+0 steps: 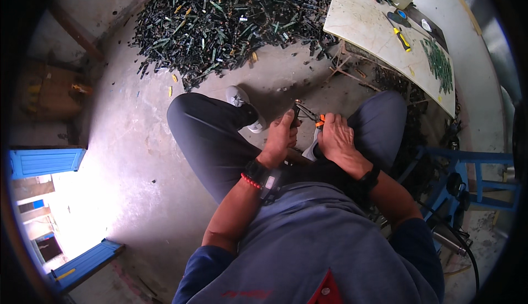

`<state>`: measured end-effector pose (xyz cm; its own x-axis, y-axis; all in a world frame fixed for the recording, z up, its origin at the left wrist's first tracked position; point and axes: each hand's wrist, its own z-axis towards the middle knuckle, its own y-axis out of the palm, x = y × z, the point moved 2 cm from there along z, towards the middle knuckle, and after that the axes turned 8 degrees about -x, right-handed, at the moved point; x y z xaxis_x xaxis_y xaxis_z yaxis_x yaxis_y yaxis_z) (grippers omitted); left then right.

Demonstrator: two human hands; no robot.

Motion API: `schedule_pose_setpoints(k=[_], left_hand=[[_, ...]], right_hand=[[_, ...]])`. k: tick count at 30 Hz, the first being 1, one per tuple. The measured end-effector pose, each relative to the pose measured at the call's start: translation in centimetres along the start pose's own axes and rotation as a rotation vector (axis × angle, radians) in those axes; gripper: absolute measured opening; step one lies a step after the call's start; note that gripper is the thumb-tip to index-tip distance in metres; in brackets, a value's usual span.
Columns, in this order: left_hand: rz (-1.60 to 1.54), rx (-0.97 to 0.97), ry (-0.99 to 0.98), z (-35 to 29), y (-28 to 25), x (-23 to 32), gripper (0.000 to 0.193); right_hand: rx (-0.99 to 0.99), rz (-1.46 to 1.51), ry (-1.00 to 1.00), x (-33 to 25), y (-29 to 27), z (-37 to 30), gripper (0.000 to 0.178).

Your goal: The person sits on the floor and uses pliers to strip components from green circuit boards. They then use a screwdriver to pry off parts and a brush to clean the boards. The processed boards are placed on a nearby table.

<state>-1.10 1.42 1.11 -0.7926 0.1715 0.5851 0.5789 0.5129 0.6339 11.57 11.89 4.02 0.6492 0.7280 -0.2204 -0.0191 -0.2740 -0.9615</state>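
The small dark piece (296,114) sits between the person's knees, pinched in the left hand (281,133), whose thumb lies along it and whose fingers curl beneath; much of it is hidden, so its full shape cannot be told. It is probably light and fairly stiff, perhaps brittle at its thin parts, and best taken by its body, leaving the end toward the tool free. The right hand (336,136) grasps orange-handled pliers (320,121), their metal nose pointing up and leftward to the piece; whether it bites on it or only lies beside it, I cannot tell. The pliers look stiff and heavier than the piece, their coloured grips likely the least slippery place to hold. Both elbows are bent, the forearms slanting inward from the lower edge so that the hands nearly meet; the right hand shows its back, knuckles forward. Past the feet a heap of dark strips (231,23) covers the floor (148,133), and a pale counter (366,18) at the right carries a yellow screwdriver (402,39).
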Motion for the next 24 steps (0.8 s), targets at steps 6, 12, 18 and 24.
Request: schedule_pose_setpoints(k=[6,12,18,24], left_hand=[[-0.005,-0.051,-0.031,0.6,-0.4,-0.6,0.039],[0.355,0.073,0.074,0.7,0.0,-2.3,0.044],[0.471,0.223,0.303,2.2,-1.7,-2.2,0.049],[0.671,0.264,0.399,2.1,-1.4,-1.8,0.05]], right_hand=[[0.009,0.0,0.011,0.3,0.6,0.2,0.026],[-0.236,0.061,0.057,-0.2,0.1,-0.2,0.031],[-0.506,0.306,0.123,0.7,-1.2,-0.3,0.036],[-0.456,0.296,0.094,0.7,-0.5,-0.4,0.034]])
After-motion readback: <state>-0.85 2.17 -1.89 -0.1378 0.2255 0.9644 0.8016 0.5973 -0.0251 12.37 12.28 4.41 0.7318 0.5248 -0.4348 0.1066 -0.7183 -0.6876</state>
